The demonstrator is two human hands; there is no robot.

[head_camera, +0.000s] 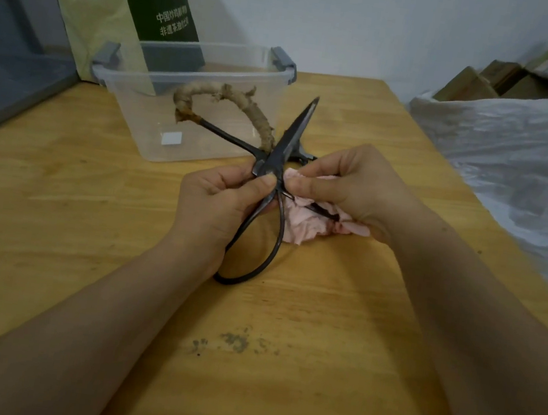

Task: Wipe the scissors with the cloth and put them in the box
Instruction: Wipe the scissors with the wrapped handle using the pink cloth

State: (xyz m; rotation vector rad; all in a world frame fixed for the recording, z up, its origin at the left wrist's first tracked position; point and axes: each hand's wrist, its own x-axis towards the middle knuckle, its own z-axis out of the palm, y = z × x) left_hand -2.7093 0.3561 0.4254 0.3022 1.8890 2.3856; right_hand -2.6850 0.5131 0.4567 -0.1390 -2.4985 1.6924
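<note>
Looks like a home storage or spare room, not a proper workshop. Evidence: plain yellow wooden tabletop [283,346], bare white wall [357,21], brown cardboard cartons [481,84] stacked at right, crinkled white plastic sheeting [514,150] beside the table, tall dark green carton with white Chinese print [159,3], clear plastic storage box with grey clips [131,121] on the table.

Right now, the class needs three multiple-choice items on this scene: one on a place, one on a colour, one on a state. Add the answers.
1. Where is the clear box? A) at the table's far side B) on the floor C) on a lap
2. The cloth is: A) blue B) pink C) green
3. The left hand is: A) lying flat B) gripping the scissors C) inside the box

Answers: 1A, it stands on the wood beyond the scissors; 2B, the folds show pink; 3B, its fingers curl round the metal.
</note>
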